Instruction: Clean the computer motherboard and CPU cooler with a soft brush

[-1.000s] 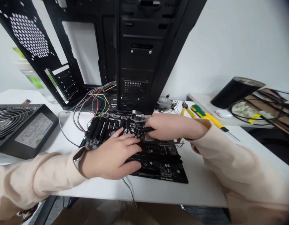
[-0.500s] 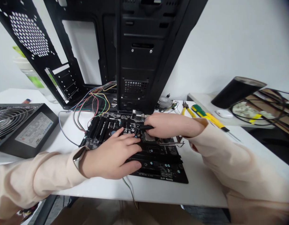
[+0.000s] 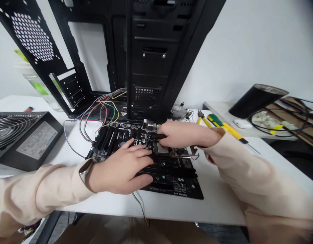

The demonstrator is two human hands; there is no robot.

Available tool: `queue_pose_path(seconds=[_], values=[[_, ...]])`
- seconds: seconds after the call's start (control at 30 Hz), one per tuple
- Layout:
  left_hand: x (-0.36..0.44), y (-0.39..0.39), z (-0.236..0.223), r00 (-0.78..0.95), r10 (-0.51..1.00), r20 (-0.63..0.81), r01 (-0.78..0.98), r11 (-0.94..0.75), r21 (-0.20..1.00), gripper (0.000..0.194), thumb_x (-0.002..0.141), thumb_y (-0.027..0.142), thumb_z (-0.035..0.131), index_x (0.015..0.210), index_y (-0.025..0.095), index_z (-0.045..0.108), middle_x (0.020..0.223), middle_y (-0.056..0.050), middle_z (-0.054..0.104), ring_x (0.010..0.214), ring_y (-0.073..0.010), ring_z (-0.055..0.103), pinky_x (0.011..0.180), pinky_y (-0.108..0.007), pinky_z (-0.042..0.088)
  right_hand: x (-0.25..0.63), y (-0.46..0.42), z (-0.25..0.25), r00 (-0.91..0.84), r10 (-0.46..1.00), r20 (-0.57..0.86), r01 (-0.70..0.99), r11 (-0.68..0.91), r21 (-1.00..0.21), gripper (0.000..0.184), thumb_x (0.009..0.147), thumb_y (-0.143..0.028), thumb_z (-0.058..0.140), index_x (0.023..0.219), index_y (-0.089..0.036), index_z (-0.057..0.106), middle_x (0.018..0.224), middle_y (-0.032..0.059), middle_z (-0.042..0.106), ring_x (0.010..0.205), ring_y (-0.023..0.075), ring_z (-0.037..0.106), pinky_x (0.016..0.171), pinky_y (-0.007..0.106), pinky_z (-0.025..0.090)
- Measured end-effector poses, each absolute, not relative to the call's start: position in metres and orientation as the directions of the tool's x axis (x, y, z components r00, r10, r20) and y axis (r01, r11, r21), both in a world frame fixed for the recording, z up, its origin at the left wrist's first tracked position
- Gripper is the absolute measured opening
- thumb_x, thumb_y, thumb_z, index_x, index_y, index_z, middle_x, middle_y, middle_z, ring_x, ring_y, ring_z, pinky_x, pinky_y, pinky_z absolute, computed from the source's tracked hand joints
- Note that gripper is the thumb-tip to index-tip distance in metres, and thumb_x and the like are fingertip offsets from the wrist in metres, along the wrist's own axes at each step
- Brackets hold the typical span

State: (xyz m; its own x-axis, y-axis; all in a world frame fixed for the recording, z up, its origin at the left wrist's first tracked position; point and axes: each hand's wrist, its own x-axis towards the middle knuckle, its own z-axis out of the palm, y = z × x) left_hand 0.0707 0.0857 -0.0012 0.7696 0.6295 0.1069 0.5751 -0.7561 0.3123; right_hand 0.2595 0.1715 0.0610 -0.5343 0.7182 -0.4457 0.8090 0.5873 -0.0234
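On the white desk lies a black motherboard (image 3: 158, 183). My left hand (image 3: 123, 167) rests across its left part, palm down, with the fingers stretched out over the board. Closed around a short black pen-like tool (image 3: 156, 136) is my right hand (image 3: 175, 134), above the processor socket. The tool's end points left; its kind cannot be made out. Just under the right fingers, a silvery processor (image 3: 161, 149) sits in the socket, partly covered. Its metal retention frame (image 3: 184, 156) stands out to the right, swung away from the chip.
An upright black computer case (image 3: 151, 74) stands behind the board, with thin coloured cables (image 3: 105, 105) hanging out. To the left is a power supply (image 3: 31, 142). A cooler fan (image 3: 178, 111), pliers (image 3: 202, 118), a screwdriver (image 3: 228, 130) and a black cylinder (image 3: 258, 100) lie to the right.
The right hand and the tool have shifted very slightly, uncovering a little more of the processor. The left hand stays where it was.
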Motion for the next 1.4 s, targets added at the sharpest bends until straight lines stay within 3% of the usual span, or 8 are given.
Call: queue_pose_path(seconds=[0.3, 0.5, 0.67, 0.9, 1.03, 1.1, 1.23, 1.4], values=[[0.071, 0.084, -0.001, 0.767, 0.636, 0.088, 0.585, -0.748, 0.312, 0.038, 0.095, 0.040, 0.043, 0.117, 0.016, 0.063, 0.129, -0.014, 0.062, 0.123, -0.0321, 0.053, 0.112, -0.058, 0.024, 0.266, 0.180, 0.060, -0.613, 0.676, -0.409, 0.775, 0.615, -0.145, 0.015, 0.078, -0.027, 0.054, 0.076, -0.017, 0.065, 0.068, 0.0010, 0.061, 0.057, 0.0119, 0.050, 0.056, 0.025, 0.035], [0.071, 0.085, 0.000, 0.762, 0.642, 0.084, 0.587, -0.739, 0.330, 0.036, 0.095, 0.039, 0.045, 0.116, 0.016, 0.063, 0.128, -0.013, 0.062, 0.123, -0.0324, 0.054, 0.112, -0.059, 0.025, 0.263, 0.174, 0.062, -0.652, 0.641, -0.405, 0.742, 0.651, -0.163, 0.013, 0.068, -0.026, 0.066, 0.074, -0.019, 0.057, 0.072, -0.0023, 0.058, 0.062, 0.0113, 0.050, 0.054, 0.024, 0.034], [0.070, 0.084, -0.001, 0.758, 0.646, 0.086, 0.589, -0.736, 0.335, 0.036, 0.094, 0.039, 0.046, 0.116, 0.017, 0.063, 0.129, -0.013, 0.062, 0.124, -0.0329, 0.053, 0.113, -0.061, 0.023, 0.269, 0.171, 0.076, -0.708, 0.635, -0.309, 0.705, 0.616, -0.351, 0.010, 0.072, -0.023, 0.060, 0.066, -0.018, 0.054, 0.059, -0.0049, 0.051, 0.054, 0.0081, 0.042, 0.050, 0.022, 0.032], [0.071, 0.079, 0.004, 0.721, 0.691, 0.052, 0.626, -0.681, 0.380, 0.030, 0.094, 0.035, 0.048, 0.115, 0.020, 0.063, 0.133, -0.011, 0.060, 0.126, -0.0335, 0.053, 0.110, -0.069, 0.023, 0.306, 0.170, 0.105, -0.460, 0.885, -0.065, 0.772, 0.363, -0.522, 0.016, 0.072, -0.034, 0.058, 0.075, -0.018, 0.056, 0.059, -0.0039, 0.051, 0.050, 0.0079, 0.042, 0.047, 0.022, 0.032], [0.069, 0.077, 0.005, 0.700, 0.713, 0.033, 0.643, -0.650, 0.404, 0.029, 0.096, 0.033, 0.044, 0.114, 0.020, 0.062, 0.137, -0.012, 0.058, 0.132, -0.0347, 0.048, 0.110, -0.072, 0.021, 0.334, 0.181, 0.085, -0.315, 0.948, 0.033, 0.865, 0.301, -0.401, 0.016, 0.072, -0.034, 0.057, 0.073, -0.018, 0.057, 0.059, -0.0014, 0.054, 0.053, 0.0106, 0.046, 0.048, 0.023, 0.034], [0.068, 0.078, 0.004, 0.692, 0.722, 0.020, 0.649, -0.633, 0.421, 0.030, 0.096, 0.033, 0.043, 0.115, 0.020, 0.063, 0.139, -0.012, 0.056, 0.136, -0.0349, 0.044, 0.111, -0.072, 0.019, 0.347, 0.187, 0.066, -0.255, 0.967, -0.021, 0.895, 0.228, -0.384, 0.016, 0.072, -0.034, 0.056, 0.072, -0.018, 0.056, 0.060, -0.0005, 0.055, 0.053, 0.0108, 0.046, 0.047, 0.024, 0.033], [0.065, 0.078, 0.002, 0.684, 0.729, 0.017, 0.651, -0.621, 0.437, 0.030, 0.096, 0.033, 0.044, 0.116, 0.020, 0.063, 0.141, -0.013, 0.055, 0.138, -0.0339, 0.042, 0.113, -0.070, 0.017, 0.366, 0.190, 0.036, -0.195, 0.967, -0.164, 0.829, 0.073, -0.554, 0.017, 0.070, -0.034, 0.057, 0.078, -0.019, 0.053, 0.068, 0.0007, 0.055, 0.058, 0.0120, 0.048, 0.046, 0.023, 0.037], [0.064, 0.077, 0.000, 0.687, 0.726, 0.006, 0.659, -0.627, 0.415, 0.032, 0.097, 0.035, 0.042, 0.118, 0.022, 0.062, 0.143, -0.012, 0.052, 0.139, -0.0343, 0.040, 0.112, -0.072, 0.017, 0.369, 0.187, 0.022, -0.197, 0.969, -0.152, 0.718, 0.037, -0.695, 0.018, 0.072, -0.032, 0.056, 0.083, -0.018, 0.051, 0.082, 0.0033, 0.056, 0.062, 0.0111, 0.045, 0.045, 0.022, 0.039]])
